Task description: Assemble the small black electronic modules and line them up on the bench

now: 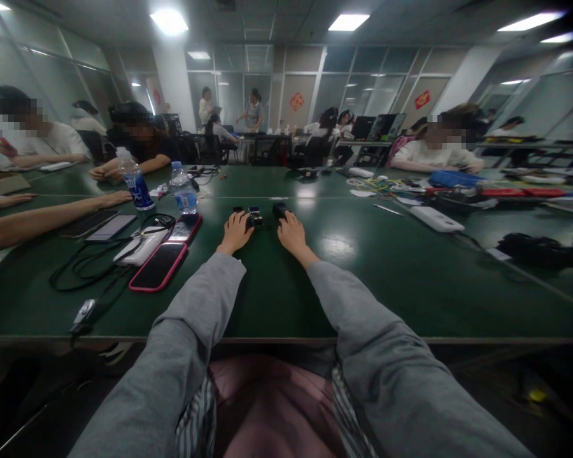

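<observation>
My left hand [235, 233] rests on the green table with its fingers closed around a small dark block, mostly hidden under them. Right beside its fingertips stands a small dark piece with shiny metallic parts [254, 215]; I cannot tell whether the hand touches it. A short gap to the right, my right hand [292, 233] is closed over a small black box [280, 209], whose far end shows past the fingers. Both hands are low on the tabletop, and the exact kind of these little things is too small to make out.
Left of me lie a red-edged phone [159, 266], a white power bank [142, 247] with black cables, and two bottles, one a water bottle [184, 191]. A co-worker's arm [52, 219] reaches in there. On the right are a white power strip [436, 219] and tangled wires [391, 186].
</observation>
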The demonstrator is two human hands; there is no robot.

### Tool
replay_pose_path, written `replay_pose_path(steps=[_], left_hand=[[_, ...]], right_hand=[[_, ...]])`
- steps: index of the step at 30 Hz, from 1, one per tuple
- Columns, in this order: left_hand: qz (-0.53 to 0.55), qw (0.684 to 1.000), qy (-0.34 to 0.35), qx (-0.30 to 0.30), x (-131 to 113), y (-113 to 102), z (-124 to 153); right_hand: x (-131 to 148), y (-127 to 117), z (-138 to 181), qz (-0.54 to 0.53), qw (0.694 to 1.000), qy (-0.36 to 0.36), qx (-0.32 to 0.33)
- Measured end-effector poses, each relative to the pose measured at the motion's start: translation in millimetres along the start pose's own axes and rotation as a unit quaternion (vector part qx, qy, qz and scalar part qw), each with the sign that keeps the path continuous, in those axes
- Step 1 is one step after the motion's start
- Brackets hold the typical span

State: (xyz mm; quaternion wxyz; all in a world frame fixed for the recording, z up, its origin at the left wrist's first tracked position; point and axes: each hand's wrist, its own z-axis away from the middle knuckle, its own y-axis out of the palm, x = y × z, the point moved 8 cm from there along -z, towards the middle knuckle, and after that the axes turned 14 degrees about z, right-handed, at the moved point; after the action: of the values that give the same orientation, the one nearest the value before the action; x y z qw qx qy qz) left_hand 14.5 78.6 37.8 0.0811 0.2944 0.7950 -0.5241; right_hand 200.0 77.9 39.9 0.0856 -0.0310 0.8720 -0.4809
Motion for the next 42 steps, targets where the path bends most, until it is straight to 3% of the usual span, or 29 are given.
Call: replay_pose_path(steps=[10,15,26,34,38,42], left_hand=[[-0.008,0.998,-0.043,-0.053,5.7,-10.6,-0.5],[0.033,0.998,-0.053,-0.012,14.0,-3.8,-3.1],[0.073,0.997,0.002,0.009,4.8,1.5,-1.9],[0.107,0.993,0.046,0.021,-0.7,2.5,-2.8],[0.119,0.99,0.075,0.024,-5.3,2.5,-2.1],[0.123,0.989,0.084,0.015,-9.3,0.8,-1.6]], right_hand=[[-12.8,7.4,2.2,-0.007,0.998,0.067,0.015],[-14.1,3.2,3.1,-0.003,0.998,0.067,0.012],[17.2,-30.6,8.3,-0.013,0.998,-0.037,-0.042],[36.8,-10.1,8.1,-0.099,0.981,-0.165,0.001],[36.2,-0.5,5.4,-0.136,0.975,-0.178,0.013],[34.5,-7.5,5.5,-0.124,0.981,-0.15,0.008]])
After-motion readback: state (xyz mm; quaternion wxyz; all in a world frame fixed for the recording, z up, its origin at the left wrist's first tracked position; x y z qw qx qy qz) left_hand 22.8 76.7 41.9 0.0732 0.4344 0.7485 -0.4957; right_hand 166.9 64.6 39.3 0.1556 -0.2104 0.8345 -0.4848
